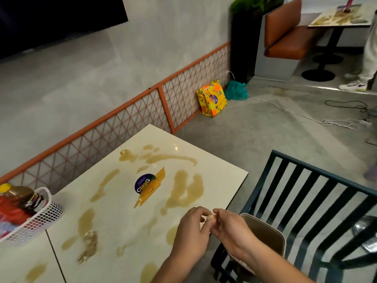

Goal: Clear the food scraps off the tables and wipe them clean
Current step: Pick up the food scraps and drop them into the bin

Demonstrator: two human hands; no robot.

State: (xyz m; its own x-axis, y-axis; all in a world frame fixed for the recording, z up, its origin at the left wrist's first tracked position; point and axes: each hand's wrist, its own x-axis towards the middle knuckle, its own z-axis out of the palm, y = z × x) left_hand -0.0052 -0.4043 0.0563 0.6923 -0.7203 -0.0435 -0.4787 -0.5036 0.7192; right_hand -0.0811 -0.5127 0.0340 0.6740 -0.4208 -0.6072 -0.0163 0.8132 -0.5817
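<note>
The task looks barely begun. The near worktop [126, 221] carries tan sauce smears [183, 193] over most of its face, more than ten separate patches, none of them wiped, and no cloth is in view. A second worktop [20, 266] butts against it on the left and shows at least two smears. A third, the far worktop [334, 20], is littered too. One chair [306, 201] stands at the near worktop's right edge. One white basket [40, 221] sits at the left. One heap of scraps [88, 246] lies untouched near the front left. The left hand [191, 231] and right hand [230, 231] meet over the right edge, each grip narrow. Together they pinch one small pale scrap [211, 217].
</note>
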